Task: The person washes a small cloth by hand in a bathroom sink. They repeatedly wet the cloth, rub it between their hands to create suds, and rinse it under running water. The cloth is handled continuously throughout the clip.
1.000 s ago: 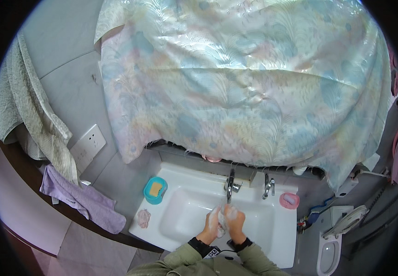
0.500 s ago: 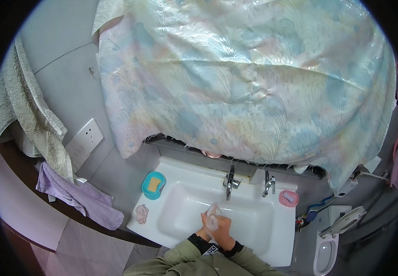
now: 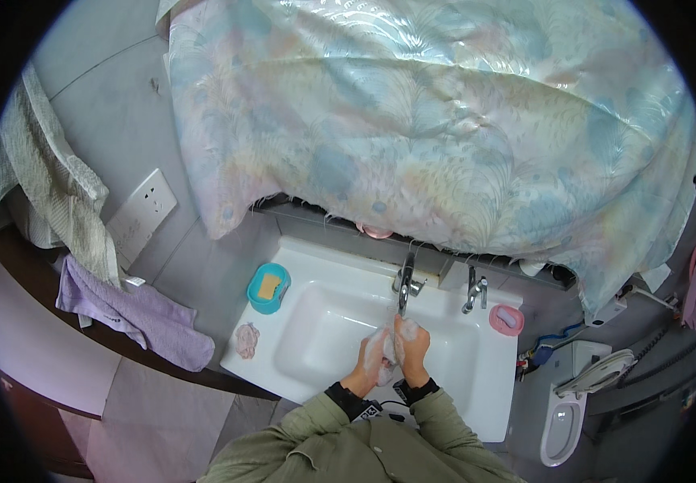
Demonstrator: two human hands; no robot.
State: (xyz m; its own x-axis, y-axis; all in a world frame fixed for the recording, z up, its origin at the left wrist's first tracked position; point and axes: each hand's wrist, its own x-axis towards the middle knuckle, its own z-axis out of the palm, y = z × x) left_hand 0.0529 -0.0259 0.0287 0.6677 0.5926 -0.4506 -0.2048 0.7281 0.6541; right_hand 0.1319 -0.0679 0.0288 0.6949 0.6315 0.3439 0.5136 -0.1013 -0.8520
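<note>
My left hand (image 3: 369,361) and my right hand (image 3: 413,348) are held close together over the white washbasin (image 3: 308,354), just below the tap (image 3: 404,287). White soap lather coats both, thickest along their facing sides. Their fingers look stretched forward toward the spout, partly masked by foam, and I see no object in either hand. At the basin's left rim sits a turquoise soap dish (image 3: 259,300) with a yellow bar of soap (image 3: 269,286). A crumpled pale pink item (image 3: 247,341) lies nearer me on that rim.
A second tap (image 3: 474,291) and a pink soap dish (image 3: 507,319) stand at the right rim. Patterned cloth (image 3: 412,145) hangs above the basin. Towels (image 3: 139,322) drape at left; a toilet (image 3: 564,427) stands at right.
My hands have gone from clasped over each other to side by side, and moved up toward the tap. The whole view has shifted slightly.
</note>
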